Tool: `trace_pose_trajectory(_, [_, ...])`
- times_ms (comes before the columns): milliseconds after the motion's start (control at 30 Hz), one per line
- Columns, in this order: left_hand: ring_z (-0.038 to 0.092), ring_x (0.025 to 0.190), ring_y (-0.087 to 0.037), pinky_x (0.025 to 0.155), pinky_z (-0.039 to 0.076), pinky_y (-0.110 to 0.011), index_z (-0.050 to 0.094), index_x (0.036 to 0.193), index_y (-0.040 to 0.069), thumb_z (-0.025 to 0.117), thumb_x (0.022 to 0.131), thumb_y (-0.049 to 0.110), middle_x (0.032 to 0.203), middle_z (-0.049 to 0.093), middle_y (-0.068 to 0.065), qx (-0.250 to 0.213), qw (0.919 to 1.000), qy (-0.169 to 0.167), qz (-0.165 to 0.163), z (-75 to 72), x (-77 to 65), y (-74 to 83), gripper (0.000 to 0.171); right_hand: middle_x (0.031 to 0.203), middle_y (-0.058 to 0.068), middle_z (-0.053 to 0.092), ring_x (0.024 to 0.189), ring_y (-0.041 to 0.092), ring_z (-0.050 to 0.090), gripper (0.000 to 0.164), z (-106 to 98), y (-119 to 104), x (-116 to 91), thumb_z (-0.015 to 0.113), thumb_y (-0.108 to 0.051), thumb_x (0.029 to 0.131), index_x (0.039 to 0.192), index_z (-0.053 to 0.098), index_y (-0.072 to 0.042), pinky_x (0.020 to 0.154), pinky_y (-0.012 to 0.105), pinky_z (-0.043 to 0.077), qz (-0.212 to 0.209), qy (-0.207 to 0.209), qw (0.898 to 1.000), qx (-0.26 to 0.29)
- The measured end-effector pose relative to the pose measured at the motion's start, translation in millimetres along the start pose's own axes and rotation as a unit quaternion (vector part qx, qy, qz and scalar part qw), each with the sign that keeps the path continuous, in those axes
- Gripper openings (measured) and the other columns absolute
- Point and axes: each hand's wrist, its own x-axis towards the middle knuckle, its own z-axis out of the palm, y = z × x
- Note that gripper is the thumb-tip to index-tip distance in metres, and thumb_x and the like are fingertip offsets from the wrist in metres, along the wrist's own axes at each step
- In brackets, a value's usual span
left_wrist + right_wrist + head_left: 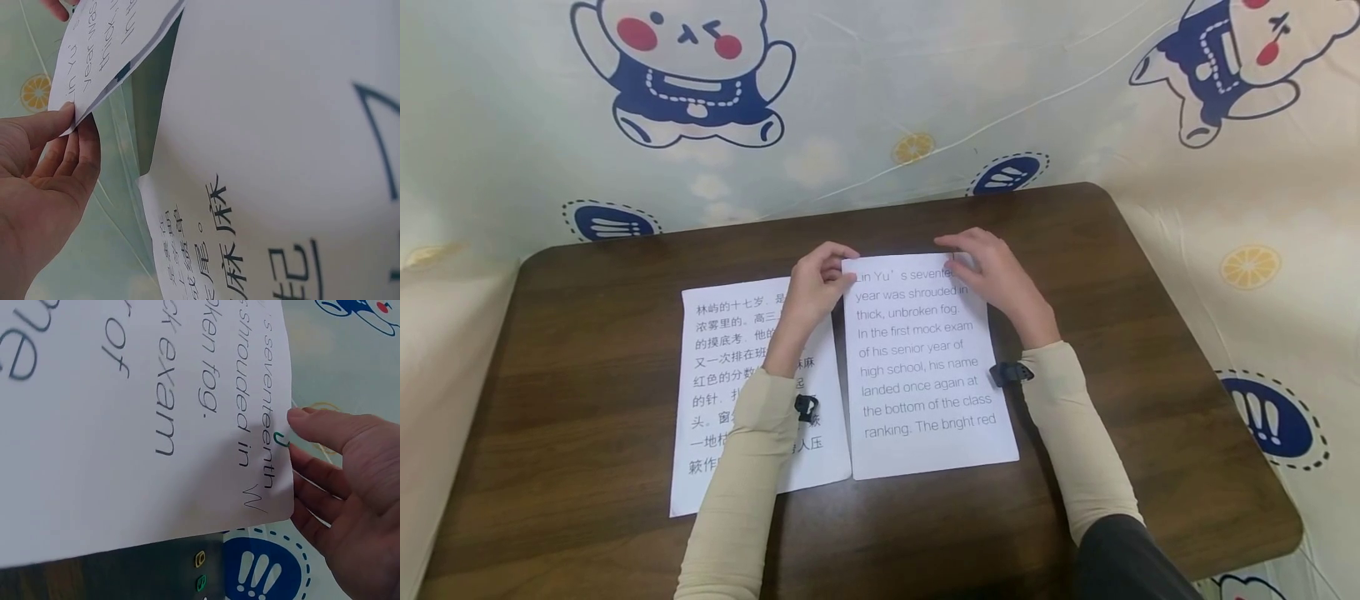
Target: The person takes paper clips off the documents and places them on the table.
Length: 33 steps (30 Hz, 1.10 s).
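A white sheet with printed English text (917, 350) lies on the right, its top edge toward the far side of the table. My left hand (816, 287) pinches its top left corner; in the left wrist view the thumb (53, 125) is on the printed face and the fingers are behind. My right hand (996, 275) is at the top right corner, thumb and fingers apart. In the right wrist view its thumb tip (300, 417) meets the top edge and some fingertips go behind the sheet. A second sheet with Chinese text (722, 375) lies to the left, partly under my left forearm.
Both sheets are on a dark brown wooden table (572, 375) with rounded corners. A pale cloth (865, 67) with cartoon figures and orange slices hangs behind and beside it. Each wrist wears a dark band (1011, 373).
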Motion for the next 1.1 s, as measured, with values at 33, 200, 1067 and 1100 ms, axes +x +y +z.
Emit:
trace_pose_trajectory(33, [0.061,0.099,-0.024,0.091,0.048,-0.032,0.065,0.123,0.016,0.066,0.096,0.007,0.112,0.07,-0.01,-0.001,1.0,0.0,0.0,0.1,-0.1,0.0,0.029,0.138,0.007,0.061,0.129,0.027,0.052,0.041,0,0,0,0.065,-0.021,0.098,0.139,0.061,-0.02,0.113,0.051,0.04,0.001,-0.003,1.0,-0.004])
trace_pose_trajectory(200, [0.061,0.1,-0.023,0.091,0.047,-0.031,0.065,0.124,0.016,0.066,0.096,0.008,0.113,0.07,-0.01,-0.003,1.0,-0.001,-0.004,0.9,0.0,-0.1,0.029,0.135,0.01,0.063,0.123,0.028,0.052,0.041,2,3,1,0.064,-0.018,0.099,0.139,0.06,-0.017,0.109,0.05,0.044,0.007,-0.022,0.999,-0.032])
trace_pose_trajectory(1067, [0.063,0.104,-0.023,0.097,0.05,-0.035,0.066,0.122,0.017,0.067,0.095,0.007,0.116,0.07,-0.01,-0.008,1.0,0.002,-0.004,1.5,0.1,-0.6,0.029,0.123,0.008,0.062,0.11,0.024,0.052,0.039,4,10,-3,0.061,-0.021,0.1,0.138,0.059,-0.013,0.102,0.044,0.047,-0.007,-0.039,0.997,-0.06])
trace_pose_trajectory(1100, [0.063,0.105,-0.023,0.097,0.05,-0.035,0.066,0.122,0.016,0.067,0.095,0.007,0.116,0.069,-0.01,-0.008,1.0,0.002,-0.003,1.7,-0.1,-0.4,0.029,0.123,0.008,0.062,0.11,0.024,0.052,0.039,4,10,-4,0.061,-0.021,0.1,0.138,0.059,-0.013,0.103,0.043,0.047,-0.007,-0.04,0.997,-0.062])
